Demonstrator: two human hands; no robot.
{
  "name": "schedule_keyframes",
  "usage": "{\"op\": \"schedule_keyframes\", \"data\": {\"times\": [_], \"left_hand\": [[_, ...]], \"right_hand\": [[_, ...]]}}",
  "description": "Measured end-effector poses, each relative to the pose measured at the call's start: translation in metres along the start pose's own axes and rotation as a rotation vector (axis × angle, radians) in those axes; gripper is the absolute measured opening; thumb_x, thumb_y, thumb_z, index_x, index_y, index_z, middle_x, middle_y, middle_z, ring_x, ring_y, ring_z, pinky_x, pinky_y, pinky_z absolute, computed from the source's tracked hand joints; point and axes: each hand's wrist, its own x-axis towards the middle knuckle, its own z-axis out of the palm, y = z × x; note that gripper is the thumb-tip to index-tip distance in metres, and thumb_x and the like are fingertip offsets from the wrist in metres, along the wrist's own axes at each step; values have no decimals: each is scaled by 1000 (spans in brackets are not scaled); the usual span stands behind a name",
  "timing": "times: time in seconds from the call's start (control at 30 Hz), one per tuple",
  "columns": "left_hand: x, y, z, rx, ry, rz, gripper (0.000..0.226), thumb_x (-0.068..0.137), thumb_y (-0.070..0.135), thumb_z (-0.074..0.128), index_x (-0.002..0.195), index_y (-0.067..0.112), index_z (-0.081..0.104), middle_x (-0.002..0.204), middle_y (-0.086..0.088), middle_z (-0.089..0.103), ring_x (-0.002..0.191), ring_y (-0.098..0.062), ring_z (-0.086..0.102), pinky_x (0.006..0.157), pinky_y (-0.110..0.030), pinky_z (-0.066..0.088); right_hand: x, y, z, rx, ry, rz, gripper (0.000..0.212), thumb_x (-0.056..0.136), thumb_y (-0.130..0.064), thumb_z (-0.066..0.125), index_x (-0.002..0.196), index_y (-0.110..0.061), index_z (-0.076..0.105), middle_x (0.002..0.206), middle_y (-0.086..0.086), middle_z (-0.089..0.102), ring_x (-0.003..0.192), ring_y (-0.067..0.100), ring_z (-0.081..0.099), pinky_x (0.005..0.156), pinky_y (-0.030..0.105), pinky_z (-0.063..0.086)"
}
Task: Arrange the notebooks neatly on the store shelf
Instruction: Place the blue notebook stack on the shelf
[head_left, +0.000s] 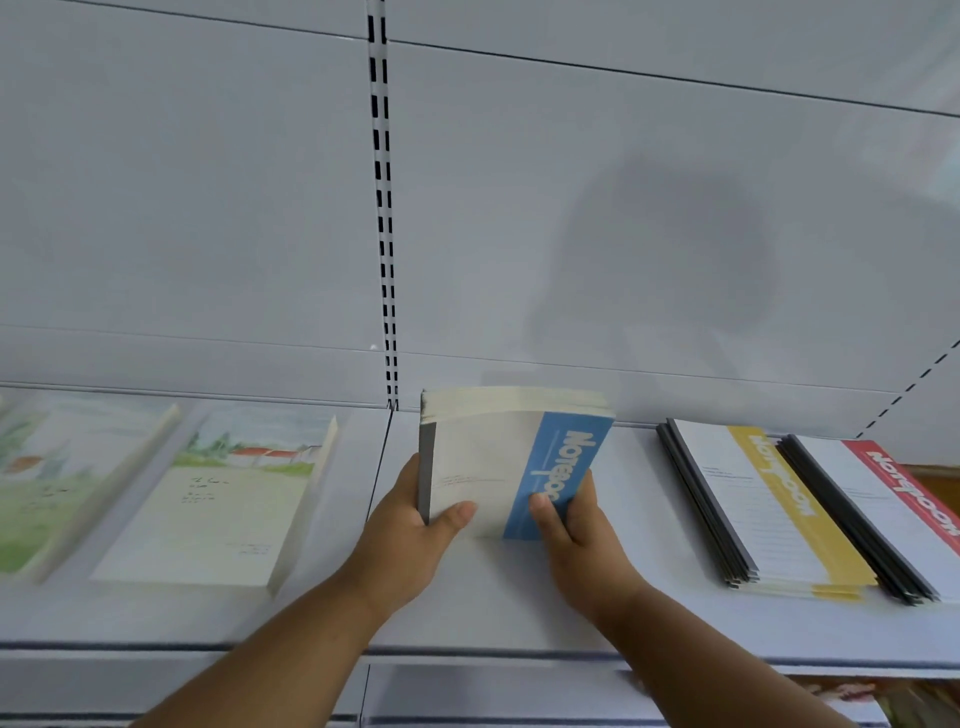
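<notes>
A stack of blue-striped notebooks (493, 457) is tilted up off the white shelf (483, 597) near its middle. My left hand (410, 535) grips the stack's left edge, thumb on the cover. My right hand (576, 530) grips the right edge, thumb on the blue stripe. A stack of yellow-striped notebooks (763, 509) lies flat to the right. A stack of red-striped notebooks (883, 514) overlaps that stack's right side. Two stacks of notebooks with painted landscape covers lie to the left, one (223, 493) near the middle and one (62, 467) at the left edge.
The shelf's white back panel (208, 208) rises behind the stacks, with a slotted upright (383, 208) in the middle. A lower shelf's front edge (493, 696) runs below my arms. Bare shelf surface shows on both sides of the blue stack.
</notes>
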Motion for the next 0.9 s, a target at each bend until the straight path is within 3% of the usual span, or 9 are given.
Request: {"op": "schedule_keyframes", "data": {"times": [0.2,0.33,0.43,0.57,0.7,0.9], "left_hand": [[5,2,-4,56,2,-20,43,88,15,71,119,37,51,103,36,56,89,29,52,71,5,39],[7,1,-10,156,-112,-69,51,88,17,71,131,33,50,104,38,52,99,8,55,75,-1,37],[8,11,-18,175,-98,-85,50,89,17,70,133,28,49,116,23,58,109,-6,54,88,-13,41],[7,19,-34,232,-66,-181,38,88,27,72,118,31,51,109,21,60,100,-5,59,88,-24,46],[0,11,-45,396,-79,-265,32,84,40,72,111,28,61,105,14,68,92,-8,64,86,-33,55],[-7,4,-50,584,-116,-343,44,78,52,71,111,24,64,107,8,70,96,-15,65,87,-34,55]], "right_hand": [[7,-2,-17,-279,-55,37,32,99,-34,57,125,-36,37,119,-24,58,104,-3,60,76,4,43],[6,-4,-20,-354,-77,63,33,99,-33,59,123,-36,37,121,-18,59,105,7,61,74,4,42],[8,-14,-16,-341,-30,76,24,97,-32,62,115,-31,47,112,-19,64,98,7,64,74,12,49],[11,-35,-12,-201,-92,278,22,95,-37,66,110,-22,60,106,-8,71,92,16,71,72,34,63],[13,-50,3,-95,-182,524,26,93,-30,71,106,-9,62,101,5,73,86,20,73,63,34,63],[13,-44,27,-260,-158,596,27,91,-34,73,98,-13,57,94,2,69,77,17,71,51,25,58]]}}
